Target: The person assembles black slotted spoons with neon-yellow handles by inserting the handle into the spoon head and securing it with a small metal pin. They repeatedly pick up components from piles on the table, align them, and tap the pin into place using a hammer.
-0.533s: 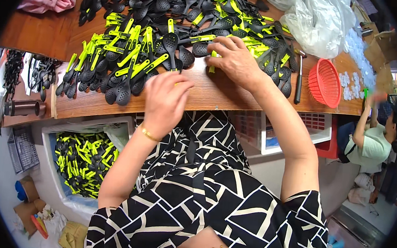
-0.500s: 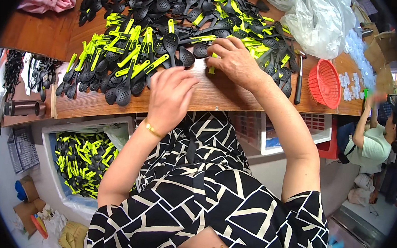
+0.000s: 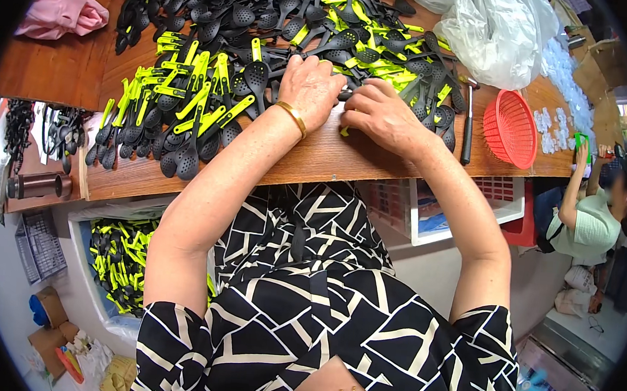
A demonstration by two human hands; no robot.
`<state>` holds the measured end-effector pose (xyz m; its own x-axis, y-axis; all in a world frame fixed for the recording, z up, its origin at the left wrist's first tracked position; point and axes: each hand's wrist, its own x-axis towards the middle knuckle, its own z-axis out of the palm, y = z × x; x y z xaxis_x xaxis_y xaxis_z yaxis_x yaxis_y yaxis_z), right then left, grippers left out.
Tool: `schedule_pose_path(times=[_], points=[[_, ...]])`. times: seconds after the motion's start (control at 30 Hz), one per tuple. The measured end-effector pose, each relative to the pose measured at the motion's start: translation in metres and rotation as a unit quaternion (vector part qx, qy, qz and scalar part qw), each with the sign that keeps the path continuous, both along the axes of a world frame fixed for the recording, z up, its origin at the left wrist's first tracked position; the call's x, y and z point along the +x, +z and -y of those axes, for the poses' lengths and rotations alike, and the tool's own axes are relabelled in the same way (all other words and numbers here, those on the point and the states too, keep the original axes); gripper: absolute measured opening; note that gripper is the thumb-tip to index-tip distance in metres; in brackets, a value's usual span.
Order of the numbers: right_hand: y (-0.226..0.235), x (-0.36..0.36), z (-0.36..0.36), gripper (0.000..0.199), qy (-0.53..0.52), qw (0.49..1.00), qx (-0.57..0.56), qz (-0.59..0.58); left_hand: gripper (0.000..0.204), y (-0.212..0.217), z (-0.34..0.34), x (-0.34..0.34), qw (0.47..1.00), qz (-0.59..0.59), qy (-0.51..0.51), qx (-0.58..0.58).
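My left hand (image 3: pixel 311 90), with a gold bangle at the wrist, is closed with its fingers curled down at the near edge of the utensil pile. Close beside it, my right hand (image 3: pixel 383 117) is closed too, its fingers bent over the bare strip of tabletop. A yellow-green piece (image 3: pixel 345 131) pokes out under the right fingers; the rest of it is hidden. Something dark shows between the two hands, too covered to name. Left of my hands lie black perforated spoons (image 3: pixel 255 77) and yellow-green handled ones (image 3: pixel 236 111), heaped together.
Right of the pile lie a hammer (image 3: pixel 468 126), a red basket (image 3: pixel 507 129) and small clear pieces (image 3: pixel 551 128). A clear plastic bag (image 3: pixel 491 41) sits behind. Below the table's left side stands a bin (image 3: pixel 78 241) of black and yellow-green pieces. A co-worker (image 3: pixel 588 222) is at far right.
My left hand has moved right and away from me, from above the table's front to beside the right hand. The right hand has shifted slightly right and nearer, with the yellow-green piece.
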<state>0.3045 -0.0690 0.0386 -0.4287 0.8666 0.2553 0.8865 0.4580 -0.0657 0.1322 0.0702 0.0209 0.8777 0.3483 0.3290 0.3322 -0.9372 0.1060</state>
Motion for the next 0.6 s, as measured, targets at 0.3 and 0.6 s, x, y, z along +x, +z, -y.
schedule_pose_path(times=[0.3, 0.6], points=[[-0.036, 0.013, 0.036, 0.021, -0.235, 0.797, 0.121, -0.543, 0.017, 0.018, 0.008, -0.005, 0.969, 0.048, 0.026, -0.24], [0.022, 0.007, 0.037, 0.026, -0.193, 0.905, -0.015, -0.38, 0.027, 0.02, 0.046, -0.027, 0.93, 0.163, -0.04, -0.328]])
